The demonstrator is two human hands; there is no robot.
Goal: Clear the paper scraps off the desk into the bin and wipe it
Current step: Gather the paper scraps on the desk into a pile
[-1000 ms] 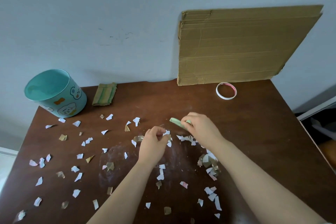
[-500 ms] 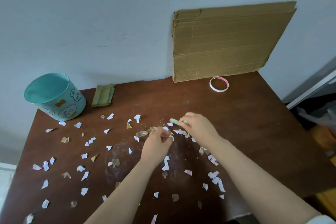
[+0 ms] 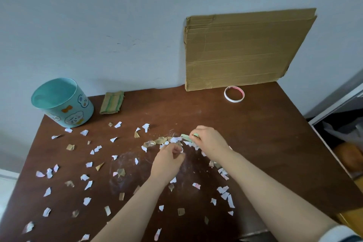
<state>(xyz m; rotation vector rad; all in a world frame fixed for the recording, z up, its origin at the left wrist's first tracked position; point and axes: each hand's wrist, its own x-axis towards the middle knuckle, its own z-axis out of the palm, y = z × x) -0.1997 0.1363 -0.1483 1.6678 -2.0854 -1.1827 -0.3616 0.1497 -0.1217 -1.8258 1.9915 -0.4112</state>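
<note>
Our right hand (image 3: 211,141) still pinches the flat green strip (image 3: 186,137), now pushed further left into a ridge of torn white and tan paper scraps (image 3: 161,140) in the middle of the brown wooden desk (image 3: 255,133). Our left hand (image 3: 168,161) curls beside the ridge; we cannot tell whether it holds any.

Left hand (image 3: 167,163), right hand (image 3: 212,143), forearms (image 3: 265,192) bare; pale whitish sleeve (image 3: 337,234) on right arm, darker edge.

Left hand (image 3: 169,160): fingers curled under, can't tell if they hold a scrap. Right hand (image 3: 211,141) covers most of the green piece (image 3: 185,137) it pinches, so what it is stays unclear. The right forearm hides some paper scraps (image 3: 224,189). Counter (image 3: 255,133): near edge and left corner cut off by the frame.
</note>
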